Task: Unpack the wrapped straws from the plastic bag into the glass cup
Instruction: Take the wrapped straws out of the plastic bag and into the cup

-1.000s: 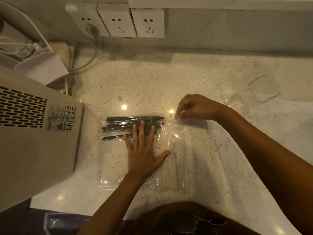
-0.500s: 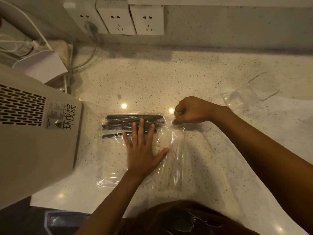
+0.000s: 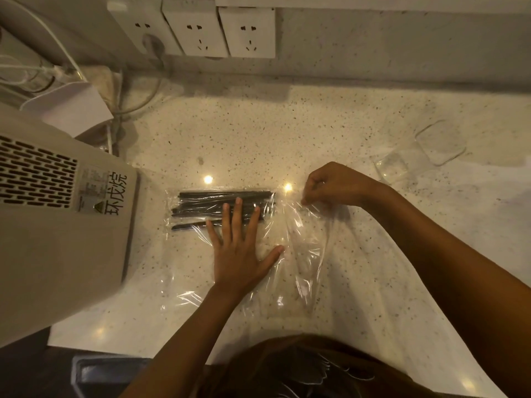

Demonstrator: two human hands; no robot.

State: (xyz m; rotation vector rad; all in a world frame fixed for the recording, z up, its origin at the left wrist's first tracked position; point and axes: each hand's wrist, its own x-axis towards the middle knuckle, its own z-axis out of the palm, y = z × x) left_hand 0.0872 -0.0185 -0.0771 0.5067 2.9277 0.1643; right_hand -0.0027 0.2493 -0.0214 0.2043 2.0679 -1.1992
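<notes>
A clear plastic bag (image 3: 304, 254) lies flat on the speckled counter. Several dark wrapped straws (image 3: 201, 203) lie inside it at its far left end. My left hand (image 3: 241, 248) presses flat on the bag, fingers spread, fingertips over the straws. My right hand (image 3: 330, 186) pinches the bag's upper right edge between thumb and fingers. The clear square glass cup (image 3: 419, 152) stands on the counter to the far right, apart from both hands.
A beige appliance (image 3: 57, 225) with vent slots fills the left side, close to the bag. Wall sockets (image 3: 195, 33) and cables (image 3: 123, 104) run along the back. The counter's front edge (image 3: 143, 349) lies just below the bag.
My right hand has shifted slightly on the bag's upper right edge, and the film there looks more lifted. My left hand stays pressed on the bag.
</notes>
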